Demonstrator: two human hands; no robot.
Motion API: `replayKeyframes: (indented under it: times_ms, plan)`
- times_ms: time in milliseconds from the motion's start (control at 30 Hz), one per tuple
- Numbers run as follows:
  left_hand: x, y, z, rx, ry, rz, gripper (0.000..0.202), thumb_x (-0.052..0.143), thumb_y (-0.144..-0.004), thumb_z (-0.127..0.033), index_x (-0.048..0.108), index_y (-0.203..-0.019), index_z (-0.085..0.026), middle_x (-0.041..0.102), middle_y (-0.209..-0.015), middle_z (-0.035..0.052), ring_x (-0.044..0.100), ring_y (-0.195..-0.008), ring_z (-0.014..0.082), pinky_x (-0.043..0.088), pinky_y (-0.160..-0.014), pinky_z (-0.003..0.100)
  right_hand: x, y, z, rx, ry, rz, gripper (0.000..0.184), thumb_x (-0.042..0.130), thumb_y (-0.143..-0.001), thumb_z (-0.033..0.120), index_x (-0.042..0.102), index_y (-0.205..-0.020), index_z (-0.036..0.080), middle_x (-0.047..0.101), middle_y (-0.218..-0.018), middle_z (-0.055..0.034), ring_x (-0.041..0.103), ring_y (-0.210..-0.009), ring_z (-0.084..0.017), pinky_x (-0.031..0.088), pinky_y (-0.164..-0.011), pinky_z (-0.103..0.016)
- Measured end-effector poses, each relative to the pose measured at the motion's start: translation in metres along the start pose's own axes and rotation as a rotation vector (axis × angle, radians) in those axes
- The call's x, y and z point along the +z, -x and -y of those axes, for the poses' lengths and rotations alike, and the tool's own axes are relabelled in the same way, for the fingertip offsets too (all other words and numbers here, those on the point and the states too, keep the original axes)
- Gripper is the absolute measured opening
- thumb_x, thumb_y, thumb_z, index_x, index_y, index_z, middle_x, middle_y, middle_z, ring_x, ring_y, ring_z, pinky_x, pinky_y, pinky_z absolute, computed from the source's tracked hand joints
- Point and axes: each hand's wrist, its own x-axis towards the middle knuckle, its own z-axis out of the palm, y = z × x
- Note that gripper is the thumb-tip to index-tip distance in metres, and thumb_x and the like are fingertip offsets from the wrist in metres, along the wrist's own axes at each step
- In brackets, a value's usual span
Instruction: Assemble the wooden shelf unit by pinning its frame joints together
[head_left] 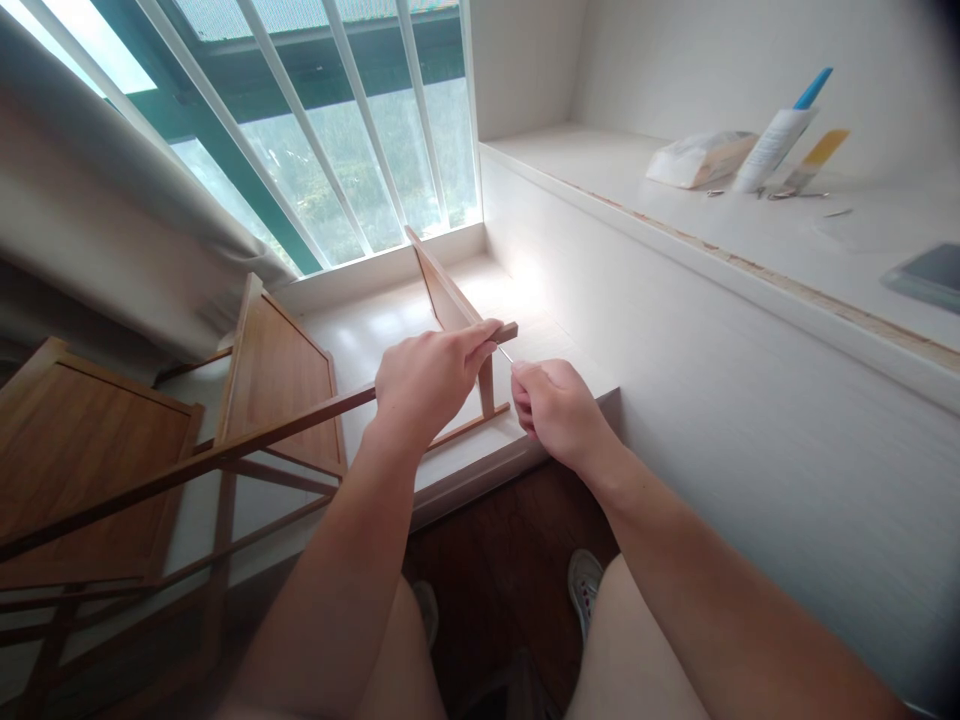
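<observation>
Two hands on one wooden shelf rack (247,400) lying on its side across the window ledge (375,330). Left hand (427,385) closed around the top rail (300,420) near its end. Right hand (559,410) pinched shut on a thin metal tool (505,353), tip at the rail end. Rack looks light, stiff, thin slats; best gripped on rails, not panels. Three panels visible. Counter (675,200) holds two tubes (780,140), one bag (697,158).

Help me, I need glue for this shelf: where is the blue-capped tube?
The blue-capped tube leans on the white ledge at upper right, between a white packet and a yellow-capped tube.
</observation>
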Motion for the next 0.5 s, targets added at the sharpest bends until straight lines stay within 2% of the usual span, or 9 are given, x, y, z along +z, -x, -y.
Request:
replayKeyframes:
  times_ms: [233,500]
  plan:
    - [-0.002,0.0,-0.002,-0.015,0.006,0.013,0.038,0.038,-0.099,-0.052,0.06,-0.129,-0.051,0.077,-0.104,-0.0017,0.069,-0.087,0.0262,0.039,-0.063,0.033,-0.005,0.003,0.004,-0.156,0.347,-0.019,0.049,0.036,-0.1,0.039,0.037,-0.054,0.022,0.037,-0.049,0.0028,0.038,-0.05,-0.012,0.027,-0.054,-0.03]
    - [-0.001,-0.001,0.0,-0.002,0.01,0.019,0.038,0.036,-0.1,-0.052,0.059,-0.13,-0.052,0.077,-0.106,-0.0023,0.07,-0.087,0.0272,0.039,-0.063,0.033,-0.011,-0.006,0.0,-0.184,0.403,0.011,0.049,0.034,-0.1,0.038,0.036,-0.054,0.022,0.04,-0.049,0.0023,0.039,-0.051,-0.012,0.026,-0.055,-0.03]
